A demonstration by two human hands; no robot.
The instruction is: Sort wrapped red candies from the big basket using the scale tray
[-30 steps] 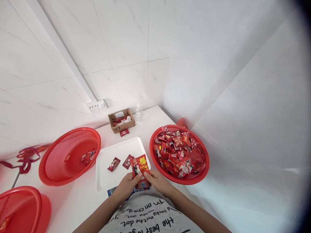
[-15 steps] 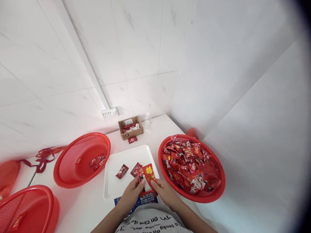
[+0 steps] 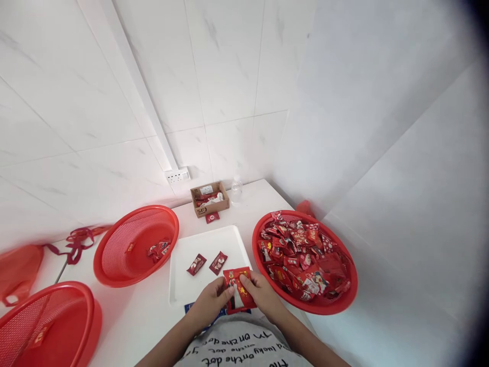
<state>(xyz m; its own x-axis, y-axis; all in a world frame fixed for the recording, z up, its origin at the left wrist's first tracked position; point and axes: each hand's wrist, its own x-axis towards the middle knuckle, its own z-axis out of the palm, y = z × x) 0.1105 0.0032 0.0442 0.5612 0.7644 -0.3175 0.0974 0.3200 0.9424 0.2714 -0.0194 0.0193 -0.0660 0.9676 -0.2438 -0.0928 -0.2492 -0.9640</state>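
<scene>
My left hand [image 3: 210, 303] and my right hand [image 3: 261, 294] both pinch one red packet [image 3: 239, 289] with yellow print, held low over the near edge of a white tray [image 3: 208, 245]. Fingers of both hands are closed on the packet's top edge. Two small dark red candy packets [image 3: 207, 263] lie on the tray just beyond my hands. To the right stands a red mesh basket [image 3: 346, 300] heaped with several red packets.
A second red basket [image 3: 114, 265] at left holds a few packets. A third red basket [image 3: 53, 326] is at the near left. A cardboard box [image 3: 210, 199], a clear bottle [image 3: 236, 189] and a wall socket [image 3: 178, 176] are by the tiled wall. Red ribbon [image 3: 78, 238] lies far left.
The red packet has come down from upright above the tray to a lower, flatter position close to my body. Both hands stayed on it, and the view shifted slightly left.
</scene>
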